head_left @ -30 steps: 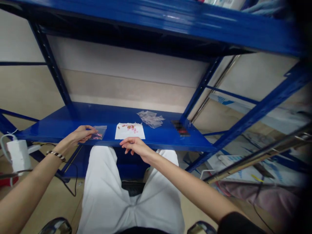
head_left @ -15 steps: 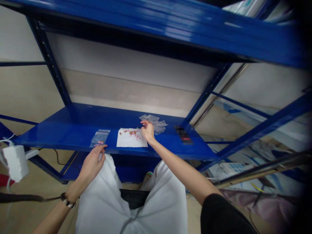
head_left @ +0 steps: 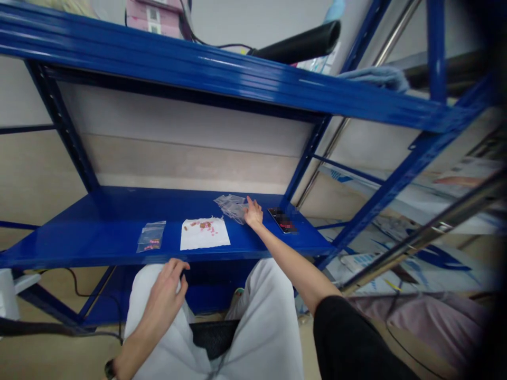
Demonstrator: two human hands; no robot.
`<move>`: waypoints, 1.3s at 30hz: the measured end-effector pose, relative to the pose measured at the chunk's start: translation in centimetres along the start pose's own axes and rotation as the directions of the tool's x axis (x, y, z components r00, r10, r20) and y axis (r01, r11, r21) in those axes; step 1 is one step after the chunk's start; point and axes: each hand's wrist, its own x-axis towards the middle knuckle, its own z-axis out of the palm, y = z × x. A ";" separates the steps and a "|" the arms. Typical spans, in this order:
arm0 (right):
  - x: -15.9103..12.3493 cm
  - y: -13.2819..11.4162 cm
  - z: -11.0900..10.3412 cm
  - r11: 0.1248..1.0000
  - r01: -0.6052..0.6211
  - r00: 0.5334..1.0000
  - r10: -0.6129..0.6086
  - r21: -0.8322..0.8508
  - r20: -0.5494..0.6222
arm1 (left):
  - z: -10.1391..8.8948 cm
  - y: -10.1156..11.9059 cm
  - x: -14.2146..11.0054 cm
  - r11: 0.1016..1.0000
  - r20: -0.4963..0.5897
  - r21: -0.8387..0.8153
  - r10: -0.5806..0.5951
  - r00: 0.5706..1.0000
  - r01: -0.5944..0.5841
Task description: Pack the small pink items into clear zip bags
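A low blue metal shelf (head_left: 91, 235) carries several small items. On it lies a white paper sheet (head_left: 205, 235) scattered with small pink and brown pieces. To its left sits a small clear zip bag (head_left: 151, 236) with pink pieces inside. My right hand (head_left: 253, 212) reaches the shelf's far side, fingers apart, right beside a pile of clear plastic bags (head_left: 231, 207), with contact unclear. A phone (head_left: 282, 220) lies just to its right. My left hand (head_left: 166, 291) hangs below the shelf's front edge over my white trousers (head_left: 261, 316), holding nothing.
A blue upper shelf (head_left: 198, 71) crosses above, bearing pink boxes (head_left: 152, 16), a black tube (head_left: 295, 42) and a grey-blue cloth (head_left: 374, 78). Blue uprights (head_left: 307, 155) frame the lower shelf. A white power adapter (head_left: 6, 295) and dark cable (head_left: 93, 285) sit low left.
My left hand has let go of the zip bag and dropped to my thigh. My right hand has moved right, from the shelf's front edge to the plastic bags. The view has tilted upward.
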 end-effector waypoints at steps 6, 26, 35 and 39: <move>2.0 2.0 0.3 0.999 -0.052 0.993 0.054 -0.015 0.110 | 4.6 5.4 -2.4 0.979 0.192 -0.076 0.200 0.961 -0.189; 1.2 4.7 -1.1 0.987 0.121 0.992 -0.117 0.105 -0.042 | 2.3 5.3 -3.3 0.975 0.288 -0.132 0.210 0.934 -0.179; 2.1 5.0 -1.4 0.985 0.165 0.986 -0.166 0.058 0.010 | 3.5 5.1 -3.4 0.964 0.345 -0.073 0.265 0.901 -0.255; 1.2 4.3 -3.9 0.963 0.258 0.963 -0.249 0.076 -0.106 | 3.1 5.5 -2.8 0.973 0.324 -0.120 0.228 0.918 -0.200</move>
